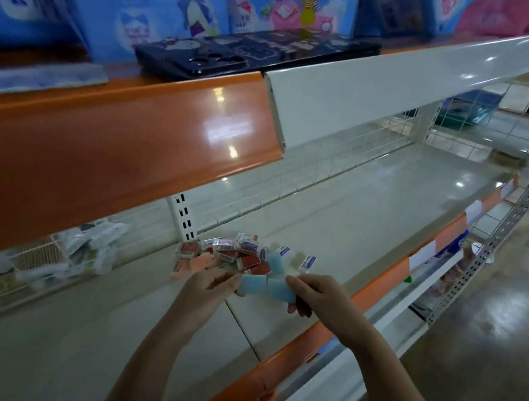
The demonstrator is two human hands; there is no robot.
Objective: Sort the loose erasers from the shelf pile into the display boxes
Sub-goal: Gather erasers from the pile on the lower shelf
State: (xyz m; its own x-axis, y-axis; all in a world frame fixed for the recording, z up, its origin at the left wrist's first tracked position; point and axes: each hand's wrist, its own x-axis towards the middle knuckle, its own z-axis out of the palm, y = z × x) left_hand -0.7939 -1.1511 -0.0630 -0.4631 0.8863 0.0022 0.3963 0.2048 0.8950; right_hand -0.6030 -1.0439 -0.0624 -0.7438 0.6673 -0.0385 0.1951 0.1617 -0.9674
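We see plastic bags (93, 246) far left on the shelf (335, 228), then the eraser pile (234, 253) at centre, one stray eraser (308, 263) just right of it. Near the pile, our left hand (210, 285) and right hand (318, 297) each pinch an end of blue erasers (266, 288) held between them, fingers curled. A phone (256, 54) lies on the upper shelf.
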